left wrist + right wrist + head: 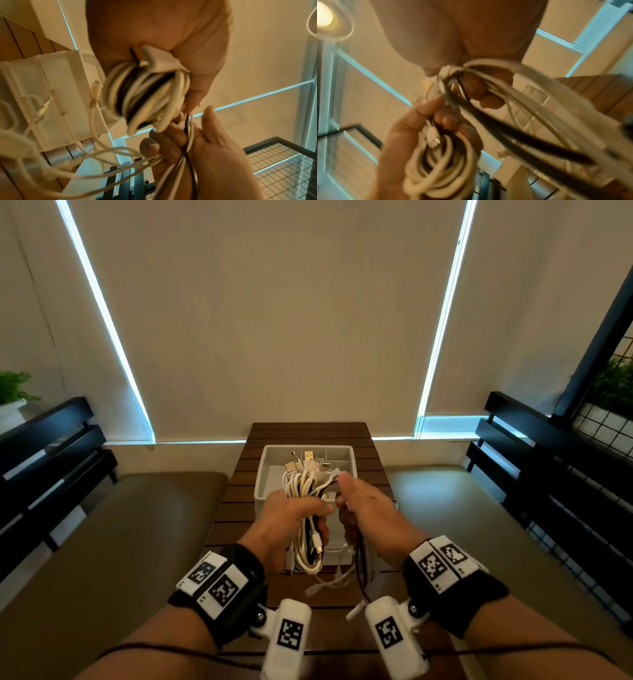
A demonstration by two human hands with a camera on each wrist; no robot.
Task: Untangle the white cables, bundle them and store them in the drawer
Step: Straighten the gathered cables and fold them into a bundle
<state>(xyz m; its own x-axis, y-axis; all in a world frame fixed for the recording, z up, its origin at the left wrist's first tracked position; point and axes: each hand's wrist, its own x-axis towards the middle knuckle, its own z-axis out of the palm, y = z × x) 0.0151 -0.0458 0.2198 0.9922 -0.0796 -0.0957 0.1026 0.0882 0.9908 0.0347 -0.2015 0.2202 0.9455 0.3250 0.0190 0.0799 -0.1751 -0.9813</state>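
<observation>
Above the front of the open white drawer [265, 474], my left hand [317, 513] grips a coiled bundle of white cables [308, 546] with some black strands mixed in; plug ends stick up over the drawer. The left wrist view shows the coil [145, 93] wrapped under my left fingers [197, 86]. Just right of the bundle, my right hand [344, 503] has its thumb up and its fingers curled round loose white and black strands [513, 134]. These trail down to the table. Loose cable ends [329, 582] lie in front of the drawer unit.
The drawer sits on a narrow brown slatted table [308, 433] between two olive cushioned benches [113, 542] [496, 525] with black slat backs. Roller blinds close off the far wall. A wire grid panel [603, 419] stands at the right and a plant [13, 388] at the left.
</observation>
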